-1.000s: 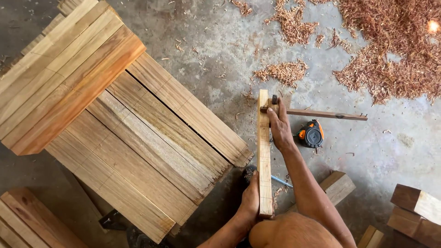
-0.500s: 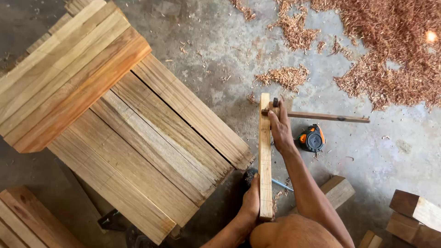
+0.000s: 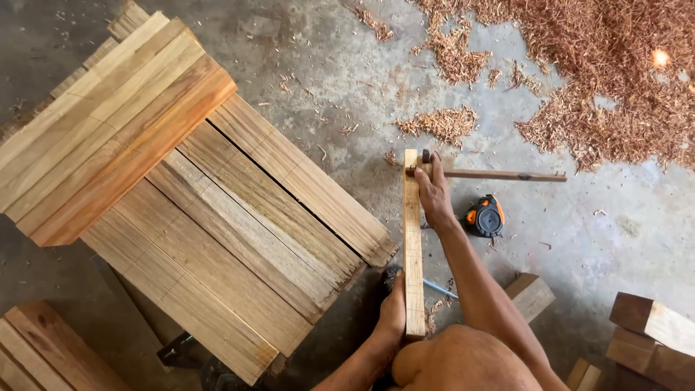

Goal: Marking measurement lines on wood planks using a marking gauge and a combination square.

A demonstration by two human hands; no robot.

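Grey concrete floor (image 3: 347, 80), rough & stained, bits of chip scattered on it. Far right: big spread of reddish-brown wood shavings (image 3: 615, 80), w/ a smaller clump (image 3: 441, 123) nearer the middle. Bright sun spot (image 3: 660, 58) on the shavings far right; otherwise even daylight. Left: stack of pale planks (image 3: 239, 239), w/ a second layer (image 3: 108, 137) laid crosswise on top. Near left corner: more boards (image 3: 43, 355). Near right: short wood offcuts (image 3: 651, 326).
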